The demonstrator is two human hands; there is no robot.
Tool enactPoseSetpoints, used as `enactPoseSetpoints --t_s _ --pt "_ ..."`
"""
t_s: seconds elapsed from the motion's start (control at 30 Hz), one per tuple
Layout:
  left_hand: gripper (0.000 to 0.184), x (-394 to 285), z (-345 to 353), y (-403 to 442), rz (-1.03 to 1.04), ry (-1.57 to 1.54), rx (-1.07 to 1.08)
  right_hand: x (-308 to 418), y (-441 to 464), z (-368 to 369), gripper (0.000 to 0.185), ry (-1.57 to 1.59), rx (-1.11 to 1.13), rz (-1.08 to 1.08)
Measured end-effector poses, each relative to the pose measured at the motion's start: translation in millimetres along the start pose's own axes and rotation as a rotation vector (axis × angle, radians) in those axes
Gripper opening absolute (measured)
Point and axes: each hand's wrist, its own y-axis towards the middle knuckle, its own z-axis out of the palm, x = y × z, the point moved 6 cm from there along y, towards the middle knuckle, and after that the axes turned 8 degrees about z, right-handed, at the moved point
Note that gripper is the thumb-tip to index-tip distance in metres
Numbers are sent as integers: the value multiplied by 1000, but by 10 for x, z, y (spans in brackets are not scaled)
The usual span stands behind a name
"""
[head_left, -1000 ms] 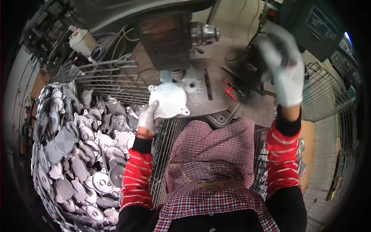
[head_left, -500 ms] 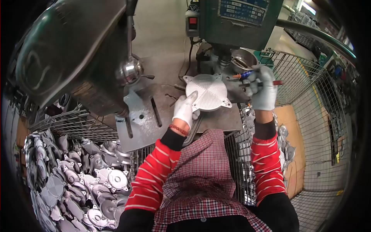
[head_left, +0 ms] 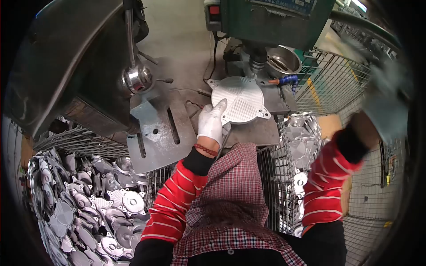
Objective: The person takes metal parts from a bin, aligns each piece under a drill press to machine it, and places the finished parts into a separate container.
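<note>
My left hand (head_left: pixel 212 120), in a white glove, grips the near left edge of a round, ribbed metal cover (head_left: pixel 239 98) with drilled corner lugs, thumb on top. The cover lies on the drill press table (head_left: pixel 255 134), close below the spindle (head_left: pixel 257 60). Far out to the right, my right hand (head_left: pixel 385 104) is smeared by motion, so its fingers and anything in them cannot be made out. A blue coolant nozzle (head_left: pixel 289 80) with an orange tip points toward the cover from the right.
A metal bowl (head_left: pixel 290 56) stands behind the nozzle. To the left is a second machine (head_left: pixel 66 66) with a slotted plate (head_left: pixel 155 137). Wire bins of metal covers (head_left: pixel 97 213) flank me on the left and right (head_left: pixel 301 146). A red switch (head_left: pixel 214 10) sits at the top.
My right hand has swung outward to the right, away from the nozzle and spindle. My left hand stays on the cover. The view has shifted slightly.
</note>
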Motion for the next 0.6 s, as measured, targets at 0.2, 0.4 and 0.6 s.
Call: enactPoseSetpoints --t_s 0.2,0.4,0.6 --pt "25 -25 48 53 37 -25 -8 611 -643 528 24 67 413 -95" --pt "25 -3 6 90 34 -11 58 750 -776 671 27 142 542 -103" --pt "26 29 8 72 25 -51 43 799 -812 619 30 182 607 -131"
